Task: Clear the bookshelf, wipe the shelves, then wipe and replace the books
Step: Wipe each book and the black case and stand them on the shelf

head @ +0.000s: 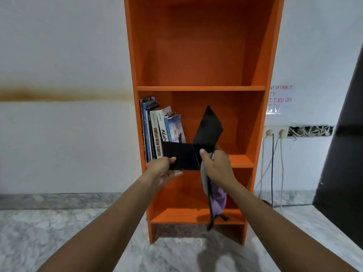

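An orange bookshelf [200, 88] stands against the wall. Several books [157, 132] stand upright at the left end of its middle shelf. In front of that shelf I hold a black book [182, 156] open. My left hand [164, 169] grips its left cover, thumb on top. My right hand [215, 166] pinches the raised right cover [209, 128] and also grips a grey and purple cloth [217, 199], which hangs down to the bottom shelf.
The top and bottom shelves hold no books. Right of the shelf, a wall socket [276, 132] has cables [272, 169] hanging to the marble floor [59, 232]. A dark panel [343, 154] stands at the far right.
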The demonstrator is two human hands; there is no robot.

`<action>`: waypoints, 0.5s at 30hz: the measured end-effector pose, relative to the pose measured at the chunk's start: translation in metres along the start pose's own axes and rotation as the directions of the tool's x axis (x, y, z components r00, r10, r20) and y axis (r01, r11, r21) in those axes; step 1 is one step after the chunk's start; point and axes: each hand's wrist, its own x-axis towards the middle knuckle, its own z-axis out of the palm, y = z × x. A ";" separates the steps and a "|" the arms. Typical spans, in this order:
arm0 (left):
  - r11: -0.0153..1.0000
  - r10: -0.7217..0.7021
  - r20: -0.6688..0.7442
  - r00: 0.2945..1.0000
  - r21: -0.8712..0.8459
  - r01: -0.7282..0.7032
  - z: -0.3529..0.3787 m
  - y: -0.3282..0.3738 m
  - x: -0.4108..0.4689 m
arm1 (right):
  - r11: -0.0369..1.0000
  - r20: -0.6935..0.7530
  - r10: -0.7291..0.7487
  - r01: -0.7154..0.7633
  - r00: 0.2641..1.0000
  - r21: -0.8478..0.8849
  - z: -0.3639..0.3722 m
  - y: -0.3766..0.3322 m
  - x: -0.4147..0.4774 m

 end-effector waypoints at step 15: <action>0.649 0.676 -0.328 0.660 0.689 -0.323 0.016 -0.050 0.132 | 0.881 -0.188 0.072 -0.151 0.980 -0.449 0.036 0.105 0.068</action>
